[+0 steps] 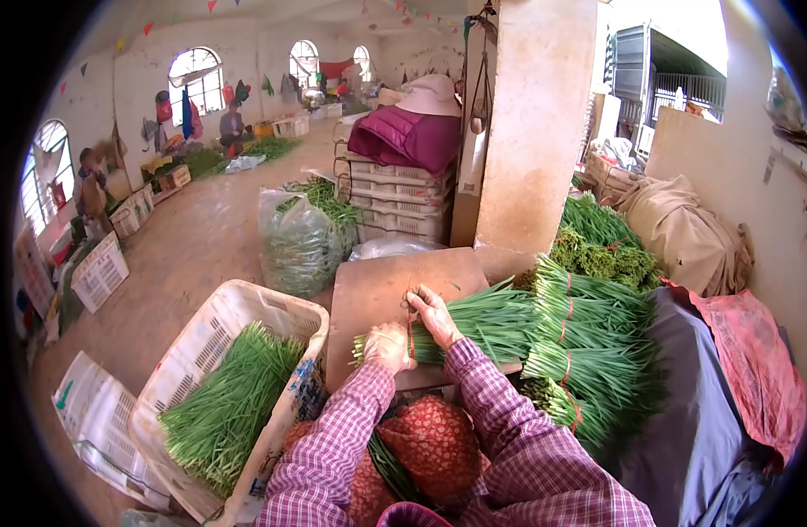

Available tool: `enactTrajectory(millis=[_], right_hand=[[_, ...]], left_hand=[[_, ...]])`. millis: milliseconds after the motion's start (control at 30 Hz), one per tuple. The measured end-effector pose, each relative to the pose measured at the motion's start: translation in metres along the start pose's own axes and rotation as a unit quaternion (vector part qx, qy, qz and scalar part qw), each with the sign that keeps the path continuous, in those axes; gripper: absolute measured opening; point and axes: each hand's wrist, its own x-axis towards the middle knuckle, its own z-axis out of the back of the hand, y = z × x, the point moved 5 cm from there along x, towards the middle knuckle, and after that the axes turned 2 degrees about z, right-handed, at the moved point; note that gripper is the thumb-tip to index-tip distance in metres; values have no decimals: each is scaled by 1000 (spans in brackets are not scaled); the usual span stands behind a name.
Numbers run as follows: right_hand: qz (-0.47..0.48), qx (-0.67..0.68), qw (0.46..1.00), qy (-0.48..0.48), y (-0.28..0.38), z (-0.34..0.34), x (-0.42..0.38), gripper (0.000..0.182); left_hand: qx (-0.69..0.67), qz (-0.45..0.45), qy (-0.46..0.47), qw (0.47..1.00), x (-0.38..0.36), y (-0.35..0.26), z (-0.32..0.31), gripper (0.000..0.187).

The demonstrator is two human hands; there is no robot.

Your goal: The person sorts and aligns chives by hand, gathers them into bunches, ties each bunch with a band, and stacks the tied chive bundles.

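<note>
1. The bundle of green stalks (487, 321) being worked on lies across a brown board (403, 263) in front of the person, cut ends to the left, leafy tops to the right, reaching the pile.
2. Left hand (388, 347): fingers curled over the stem end, basically clamping the bundle against the board. Can't make out every fingertip.
3. Right hand (434, 316): fingers drawn in narrow, thumb and fingertips pinching what looks like the end of the thin red tie (411, 335) just above the stalks.
4. So how far along is this one? I'd say partway. The tie is up against the stems near the left hand, but I can't tell if it goes all the way round, and I don't see a finished knot.
5. Done pile looks solid: several tied bundles (579, 338) stacked on the right, red bands showing around them, with more greens (601, 241) behind.
6. Not done, as far as I can see: a good heap of stalks (236, 404) in the white crate (214, 338) on the left, no bands visible on it. There's also a clear bag (307, 246) of greens on the floor past the board, and I can't spot any ties there either.
</note>
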Motion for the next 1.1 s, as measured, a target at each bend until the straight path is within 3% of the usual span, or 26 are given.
enactTrajectory(millis=[33, 100, 167, 200, 533, 667, 767, 833, 867, 900, 1100], right_hand=[[42, -70, 996, 27, 4, -6, 2, 14], [31, -71, 997, 26, 7, -10, 1, 15], [-92, 49, 994, 19, 3, -16, -1, 14], [-111, 42, 993, 21, 13, -21, -4, 12], [-146, -13, 989, 7, 47, -33, -26, 9], [-133, -68, 988, 29, 57, -41, -52, 10], [-63, -159, 983, 69, 39, -40, -67, 10], [-35, -182, 979, 80, 58, -52, -92, 12], [-15, -206, 976, 74, 56, -52, -113, 13], [-4, -230, 971, 66, 57, -54, -124, 15], [39, -267, 962, 38, 32, -47, -151, 18]], left_hand=[[-11, -1, -27, 1000, 0, 1, 0, 79], [-24, 0, -24, 999, 0, 2, -2, 78], [-36, 5, -24, 999, 0, 4, -3, 78], [-44, 6, -25, 999, -1, 4, -3, 77], [-64, 48, 27, 996, -8, 3, 15, 83], [-67, 53, 11, 996, -1, 7, -2, 86], [-10, 19, -45, 999, 1, 13, -18, 84], [-104, -52, -154, 981, 7, 21, -25, 71], [-74, 1, -34, 997, 48, 27, -58, 64], [-61, 0, -75, 995, 39, 24, -53, 63], [-58, -25, -38, 997, 2, 10, -8, 92]])
